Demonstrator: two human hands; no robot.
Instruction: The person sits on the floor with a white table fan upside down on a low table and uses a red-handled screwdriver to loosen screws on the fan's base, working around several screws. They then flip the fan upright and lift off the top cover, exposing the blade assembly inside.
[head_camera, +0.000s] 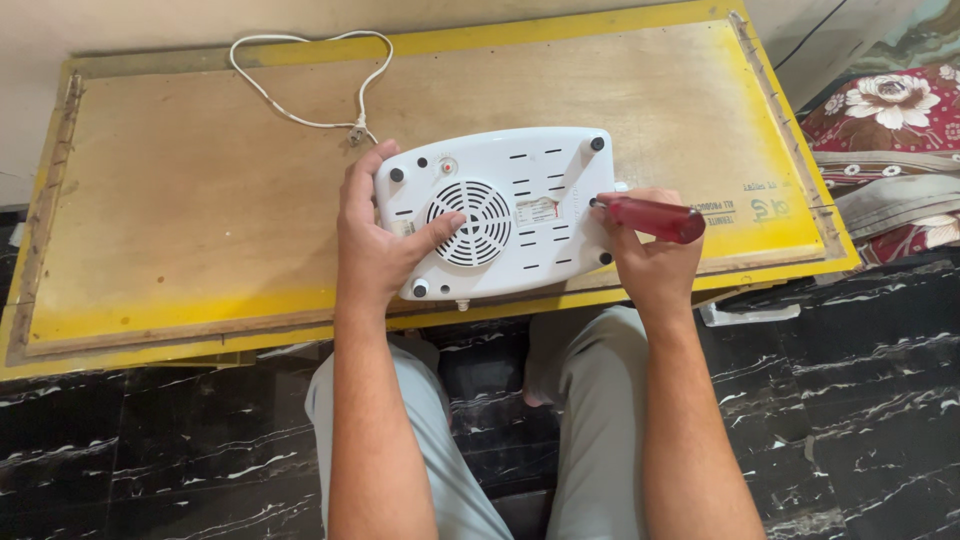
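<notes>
- A yellow-edged wooden board (200, 200) is seen lying on a dark marbled floor (150, 440), with a white cord (300, 75) looped at its far side and run to the appliance's far left corner.
- The left hand (375, 235) is laid flat and spread on the white appliance (520, 215), fingers apart, the forefinger stretched onto the round vent grille (470, 222); nothing is gripped, the housing is only pressed down.
- The appliance is placed underside up near the board's front edge, its long axis running left to right, black feet shown at its corners.
- A red-handled screwdriver (655, 218) is clamped in the right hand (650, 255), fingers closed round the handle.
- The tool is lying nearly level, handle to the right, tip pointed left at the appliance's right edge, so the right hand is nearer that edge.
- A patterned fabric (890, 110) is seen at far right.
</notes>
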